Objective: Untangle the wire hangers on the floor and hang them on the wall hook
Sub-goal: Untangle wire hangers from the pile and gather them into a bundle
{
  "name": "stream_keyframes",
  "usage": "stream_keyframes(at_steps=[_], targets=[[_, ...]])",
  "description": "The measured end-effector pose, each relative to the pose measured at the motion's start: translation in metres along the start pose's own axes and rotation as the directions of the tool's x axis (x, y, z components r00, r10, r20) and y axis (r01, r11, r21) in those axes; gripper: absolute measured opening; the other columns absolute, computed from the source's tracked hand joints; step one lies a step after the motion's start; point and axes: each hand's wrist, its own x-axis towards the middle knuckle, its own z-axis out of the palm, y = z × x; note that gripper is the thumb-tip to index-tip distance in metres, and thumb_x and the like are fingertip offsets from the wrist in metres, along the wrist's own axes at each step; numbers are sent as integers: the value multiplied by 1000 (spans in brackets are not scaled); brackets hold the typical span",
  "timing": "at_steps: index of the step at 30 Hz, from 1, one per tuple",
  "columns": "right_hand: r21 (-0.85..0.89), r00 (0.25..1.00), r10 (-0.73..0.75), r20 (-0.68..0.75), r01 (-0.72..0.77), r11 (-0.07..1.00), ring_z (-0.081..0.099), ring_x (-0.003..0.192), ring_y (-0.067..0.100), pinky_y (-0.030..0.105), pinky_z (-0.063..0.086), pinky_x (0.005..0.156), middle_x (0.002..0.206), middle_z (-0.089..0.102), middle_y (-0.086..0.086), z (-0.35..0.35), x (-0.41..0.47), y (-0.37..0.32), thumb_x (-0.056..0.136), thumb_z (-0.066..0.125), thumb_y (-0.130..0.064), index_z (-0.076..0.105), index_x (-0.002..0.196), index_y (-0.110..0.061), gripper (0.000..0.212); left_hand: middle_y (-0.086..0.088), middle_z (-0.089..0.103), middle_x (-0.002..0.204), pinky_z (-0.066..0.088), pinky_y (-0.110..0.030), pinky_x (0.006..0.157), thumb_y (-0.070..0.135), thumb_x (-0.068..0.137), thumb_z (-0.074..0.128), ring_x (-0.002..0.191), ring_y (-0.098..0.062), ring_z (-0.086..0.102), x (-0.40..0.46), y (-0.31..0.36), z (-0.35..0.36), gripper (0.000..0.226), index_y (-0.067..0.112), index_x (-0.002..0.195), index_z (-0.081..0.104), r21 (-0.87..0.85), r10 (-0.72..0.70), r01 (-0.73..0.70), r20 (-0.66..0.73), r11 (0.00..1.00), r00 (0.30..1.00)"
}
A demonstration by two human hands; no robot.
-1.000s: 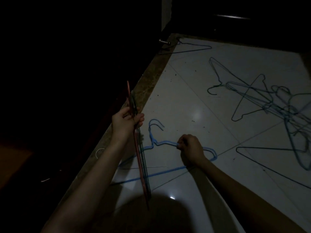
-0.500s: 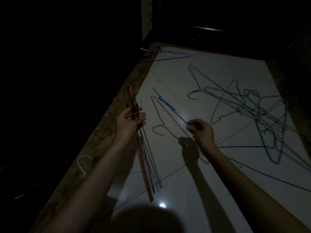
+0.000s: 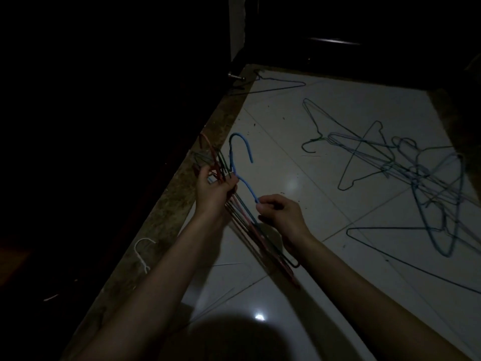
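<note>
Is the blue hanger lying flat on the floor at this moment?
No, the blue hanger is lifted off the floor, its hook pointing up, pinched by the right hand beside the bundle in the left hand.

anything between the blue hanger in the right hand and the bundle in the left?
Nothing visible. The right hand pinches the blue hanger by its shoulder, and its neck already lies against the bundle of hangers that the left hand grips. The hooks sit side by side. The wall hook is not in view.

One head-worn wide-angle view looks forward and down, close over the floor.
</note>
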Motion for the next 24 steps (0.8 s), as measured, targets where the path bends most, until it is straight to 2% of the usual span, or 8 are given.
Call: stream_keyframes(at_steps=[4,7,10,13,17,19,21,24], targets=[[-36,997,-53,57,56,998,56,67,10,17,50,67,71,59,2,2,1,3,83,61,7,66,95,5,14,-6,64,85,52,-26,68,-6,87,58,80,-18,63,-1,-2,-1,39,16,116,45,-12,-27,27,4,1000,1000],[-67,990,-77,121,86,994,58,67,8,8,49,62,77,64,4,2,1,6,83,61,5,67,98,5,16,-5,64,84,52,-26,71,-2,90,54,80,-16,62,-3,-1,-4,27,12,112,51,14,-12,12,-13,1000,1000],[-180,984,-77,160,106,978,60,72,4,5,47,61,89,66,8,-5,5,19,85,60,2,68,101,3,18,-3,62,79,51,-20,65,-2,92,52,71,-8,62,0,2,-14,13,8,98,57,49,29,-28,-28,998,999],[-260,981,-12,193,62,964,61,62,0,6,47,55,91,63,16,-9,5,37,86,58,6,65,103,8,19,-1,63,71,47,-13,54,-5,92,50,57,0,61,5,7,-26,14,4,100,56,82,39,-35,-47,996,998],[-213,977,103,186,-62,975,64,76,22,15,54,59,93,61,27,-7,-1,73,79,60,14,65,93,10,15,9,65,53,51,-17,61,-10,90,49,55,0,63,7,11,-43,16,4,93,56,120,50,-48,-17,992,999],[-428,983,39,177,41,903,61,95,24,17,53,72,95,64,13,-6,2,94,73,73,2,70,85,-4,14,10,66,54,50,-22,67,-11,88,51,57,-1,62,5,11,-51,18,3,99,57,154,46,-43,-15,987,999],[-653,976,9,218,139,744,45,106,15,23,40,87,101,56,-3,-4,5,109,69,80,-18,70,84,-22,18,6,67,59,51,-26,73,-12,87,51,60,-4,63,2,12,-57,22,3,103,58,144,31,-25,-37,989,999],[-786,968,6,251,200,585,24,106,10,27,23,88,108,36,-8,1,6,117,70,78,-32,67,92,-28,25,-8,64,77,49,-38,87,-13,87,51,73,-19,61,-2,14,-65,22,2,101,59,152,15,-6,-57,988,998]])
